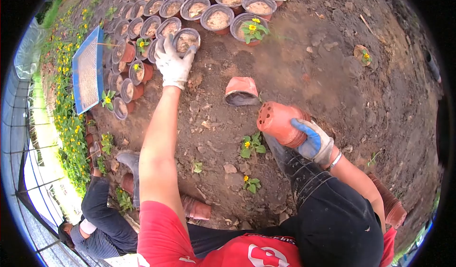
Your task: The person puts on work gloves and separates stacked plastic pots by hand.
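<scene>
My left hand [175, 63], in a white glove, reaches forward to a soil-filled pot [186, 41] at the near edge of the rows of pots. Its fingers lie at the pot's rim, thumb on the right side. My right hand [316, 141], in a white and blue glove, grips a stack of empty reddish pots [280, 122], tilted with the holed base toward the left. A single empty pot [241, 90] lies on its side on the soil between my hands.
Rows of filled pots [217, 20] stand ahead. A blue-framed mesh screen [89, 72] leans at the left. Stacked empty pots [195, 208] lie near my legs, others [389, 205] at the right. Small yellow-flowered plants [251, 145] dot the soil. Another person [107, 215] sits lower left.
</scene>
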Motion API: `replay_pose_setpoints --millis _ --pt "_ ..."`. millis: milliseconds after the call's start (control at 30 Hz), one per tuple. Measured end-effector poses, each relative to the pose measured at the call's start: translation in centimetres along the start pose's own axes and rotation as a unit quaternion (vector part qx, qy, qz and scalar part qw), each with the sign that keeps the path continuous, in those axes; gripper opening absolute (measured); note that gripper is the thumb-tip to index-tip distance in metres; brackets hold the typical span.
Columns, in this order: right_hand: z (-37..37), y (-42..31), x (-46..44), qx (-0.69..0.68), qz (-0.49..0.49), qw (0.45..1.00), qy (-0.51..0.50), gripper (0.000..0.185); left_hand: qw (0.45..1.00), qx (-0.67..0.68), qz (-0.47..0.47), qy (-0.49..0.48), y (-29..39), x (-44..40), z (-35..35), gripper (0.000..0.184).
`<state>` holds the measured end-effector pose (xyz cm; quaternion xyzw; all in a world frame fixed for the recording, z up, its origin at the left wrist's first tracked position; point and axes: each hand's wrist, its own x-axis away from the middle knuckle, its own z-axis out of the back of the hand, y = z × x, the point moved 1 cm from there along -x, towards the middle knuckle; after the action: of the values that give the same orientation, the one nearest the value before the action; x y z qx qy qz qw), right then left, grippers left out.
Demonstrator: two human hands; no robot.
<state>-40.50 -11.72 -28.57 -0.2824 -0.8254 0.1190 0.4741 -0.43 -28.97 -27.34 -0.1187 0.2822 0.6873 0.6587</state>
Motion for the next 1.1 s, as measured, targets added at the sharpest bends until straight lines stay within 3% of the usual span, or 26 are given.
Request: replay_pose_setpoints --millis 67,133,200,233,267,333,400,467,500,533,600,633,667,733,800,867,900,933,1000,1067,1100 --pt "-0.2 -0.3 0.1 0.014 -0.006 1.000 0.016 0.053 0.997 -0.055 0.025 -0.039 0.6 -0.7 -0.3 0.086" --pt "-0.3 -0.4 0.1 0.005 -0.004 1.000 0.014 0.053 0.996 -0.027 0.064 -0.061 -0.4 -1.1 -1.5 0.087" --pt "-0.3 -0.4 0.2 -0.005 -0.003 1.000 0.011 0.052 0.979 0.067 0.157 -0.113 -2.0 -1.5 -2.2 0.081" --pt "-0.3 -0.4 0.2 -0.005 -0.007 1.000 0.011 0.052 0.971 0.092 0.168 -0.144 -2.5 -1.6 -2.1 0.067" --pt "-0.3 -0.4 0.2 -0.006 -0.011 1.000 0.011 0.052 0.971 0.092 0.167 -0.144 -3.1 -1.8 -1.8 0.067" --pt "0.5 0.1 -0.1 0.058 0.025 0.998 -0.008 0.052 0.923 0.165 0.221 -0.269 -4.5 -1.5 -1.4 0.053" --pt "0.3 0.3 -0.6 0.122 0.064 0.990 -0.031 0.052 0.938 0.170 0.202 -0.225 -4.8 -0.2 -0.2 0.047" --pt "-0.1 0.2 -0.7 -0.033 -0.019 0.999 0.015 0.048 0.954 -0.064 0.163 -0.243 -4.7 0.6 1.4 0.048" --pt "-0.3 -0.1 -0.5 -0.032 -0.021 0.999 0.013 0.048 0.957 -0.011 0.173 -0.232 -4.3 0.9 2.2 0.060" --pt "-0.7 -0.6 -0.2 0.007 -0.011 1.000 -0.018 0.043 0.957 -0.012 0.174 -0.231 -4.6 1.3 2.0 0.060" --pt "-1.3 -1.4 0.3 0.048 0.000 0.998 -0.048 0.039 0.990 0.046 0.085 -0.102 -4.5 1.5 1.3 0.078" --pt "-1.8 -1.6 0.6 -0.068 -0.037 0.995 -0.055 0.035 0.982 0.033 0.105 -0.153 -4.7 1.3 1.0 0.090" --pt "-2.2 -1.8 0.8 -0.183 -0.074 0.978 -0.061 0.032 0.982 0.036 0.106 -0.154 -4.7 1.0 0.6 0.090" --pt "-2.8 -2.3 1.1 -0.169 -0.039 0.983 -0.053 0.033 0.974 0.041 0.101 -0.197 -3.9 0.1 0.5 0.090" --pt "-3.7 -3.4 1.4 -0.157 -0.003 0.987 -0.045 0.034 0.969 0.011 0.125 -0.214 -3.5 -0.5 0.7 0.084" --pt "-4.7 -5.6 1.5 -0.231 0.003 0.970 -0.079 0.039 0.899 0.199 0.177 -0.348 -4.9 -0.8 0.0 0.072" --pt "-4.6 -5.9 1.4 -0.216 0.023 0.975 -0.056 0.043 0.897 0.281 0.196 -0.280 -6.0 0.6 -1.5 0.058" --pt "-4.8 -6.3 1.4 -0.216 0.023 0.975 -0.056 0.043 0.897 0.280 0.196 -0.281 -5.6 0.8 -1.2 0.058" --pt "-5.0 -6.9 1.2 -0.213 0.034 0.973 -0.078 0.044 0.841 0.396 0.298 -0.216 -4.7 2.4 -0.5 0.050" --pt "-5.2 -6.9 1.0 -0.210 0.032 0.974 -0.077 0.044 0.849 0.382 0.301 -0.209 -2.1 3.1 2.7 0.040" --pt "-5.3 -6.9 1.0 -0.209 0.032 0.974 -0.079 0.045 0.882 0.328 0.252 -0.225 -1.0 3.6 4.7 0.039"
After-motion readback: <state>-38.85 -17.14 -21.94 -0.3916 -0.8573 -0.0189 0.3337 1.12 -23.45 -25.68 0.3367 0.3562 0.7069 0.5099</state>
